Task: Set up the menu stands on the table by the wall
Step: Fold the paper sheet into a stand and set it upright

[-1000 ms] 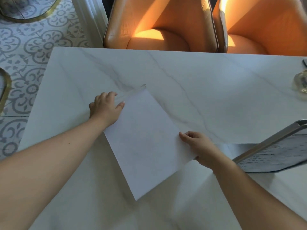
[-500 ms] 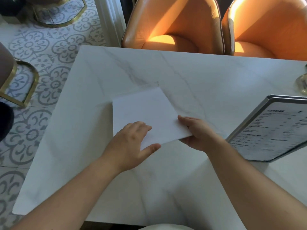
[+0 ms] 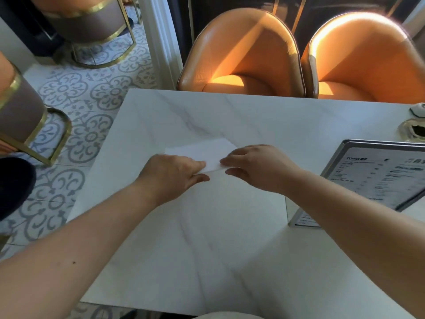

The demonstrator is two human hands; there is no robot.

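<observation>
Head view. A white marble-patterned bench (image 3: 230, 226) fills the middle of the frame. At centre lies a folded white paper sheet (image 3: 202, 153), flat or nearly flat on the bench. The left hand (image 3: 171, 174) pinches the sheet's near edge, thumb under and fingers over. The right hand (image 3: 257, 166) meets the same edge from the right, fingertips (image 3: 226, 161) on top and thumb just below. Both hands are closed on the sheet, almost touching.

Judged step: the sheet is being handled as an insert, not yet placed in a stand. The next move calls for lifting it without creasing and carrying it to a holder.

At the right edge, a grey metal-framed printed menu board (image 3: 379, 176) stands tilted. Below it, a clear acrylic menu stand (image 3: 301, 215) rests on the bench, largely masked by the right forearm.

Limits: the menu board is cut off at the right; its print is unreadable beyond a "COFFEE" heading. Two small items at the upper right edge cannot be identified. Two orange leather tub chairs (image 3: 243, 58) sit beyond the bench.
</observation>
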